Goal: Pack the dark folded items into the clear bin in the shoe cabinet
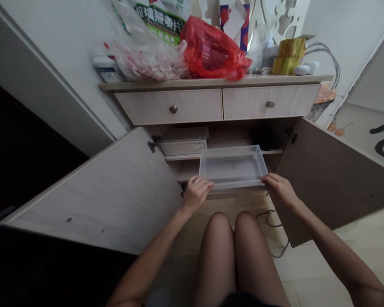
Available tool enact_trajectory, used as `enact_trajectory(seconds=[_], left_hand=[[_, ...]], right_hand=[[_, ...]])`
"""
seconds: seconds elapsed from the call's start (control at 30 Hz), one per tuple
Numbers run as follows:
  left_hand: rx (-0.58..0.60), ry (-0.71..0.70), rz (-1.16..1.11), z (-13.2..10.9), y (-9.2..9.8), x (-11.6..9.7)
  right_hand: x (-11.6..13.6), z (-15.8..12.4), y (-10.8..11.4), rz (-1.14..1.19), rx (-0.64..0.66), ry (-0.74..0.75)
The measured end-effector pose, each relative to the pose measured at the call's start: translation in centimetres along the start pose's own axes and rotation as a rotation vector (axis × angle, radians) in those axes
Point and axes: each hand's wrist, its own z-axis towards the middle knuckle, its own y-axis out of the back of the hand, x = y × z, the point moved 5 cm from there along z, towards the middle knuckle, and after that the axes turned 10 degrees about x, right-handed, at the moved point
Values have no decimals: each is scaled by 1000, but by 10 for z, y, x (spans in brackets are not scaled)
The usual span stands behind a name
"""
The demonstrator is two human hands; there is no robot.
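A clear plastic bin (232, 185), rectangular and with nothing visible inside, is held level in front of the cabinet's inner shelf (228, 140). My left hand (197, 192) grips its near left corner, fingers bent over the rim. At the near right corner, my right hand (277, 186) pinches the rim between thumb and fingers. Behind the bin to the left, a pale box (184, 147) rests on the shelf. Something dark (266, 138) lies at the shelf's right end, too dim to name.
Both cabinet doors, left (115, 192) and right (336, 179), stand swung out on either side. Two closed drawers (192, 106) sit above. A red plastic bag (216, 51), rolls of tape (288, 57) and other bags crowd the top. A dark cable (280, 255) lies on the floor.
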Motion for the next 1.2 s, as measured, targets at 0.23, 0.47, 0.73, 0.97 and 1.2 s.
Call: enact_trajectory(seconds=[0.23, 0.47, 0.73, 0.97, 1.2], left_hand=[[28, 35, -124, -102, -17, -49], [3, 87, -317, -143, -48, -56], [-303, 749, -664, -174, -104, -29], [-154, 907, -955, -188, -133, -24], [-122, 1059, -1045, -180, -119, -36]], right_hand=[[53, -90, -20, 17, 52, 45], [62, -113, -47, -21, 105, 82], [46, -98, -37, 97, 256, 62], [-44, 39, -17, 30, -32, -401], [-116, 166, -52, -129, 51, -840]])
